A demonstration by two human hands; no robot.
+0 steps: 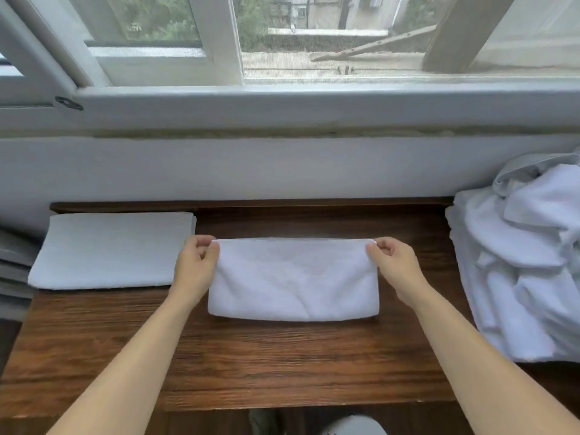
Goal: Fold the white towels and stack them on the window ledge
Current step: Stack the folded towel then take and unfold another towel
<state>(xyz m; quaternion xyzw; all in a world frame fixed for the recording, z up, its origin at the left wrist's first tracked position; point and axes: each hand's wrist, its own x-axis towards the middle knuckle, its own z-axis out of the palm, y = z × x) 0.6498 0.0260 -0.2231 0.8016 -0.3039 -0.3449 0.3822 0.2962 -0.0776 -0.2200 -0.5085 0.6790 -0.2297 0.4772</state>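
A white towel (295, 281), folded into a long rectangle, lies in the middle of the dark wooden ledge (251, 356) under the window. My left hand (196, 265) pinches its far left corner. My right hand (392, 265) pinches its far right corner. To the left lies a flat stack of folded white towels (110, 249). At the right edge sits a heap of unfolded white towels (521, 271).
A white wall and the window sill (314, 105) rise right behind the ledge. Grey folded fabric (15, 271) shows at the far left edge. Bare wood runs along the front of the ledge.
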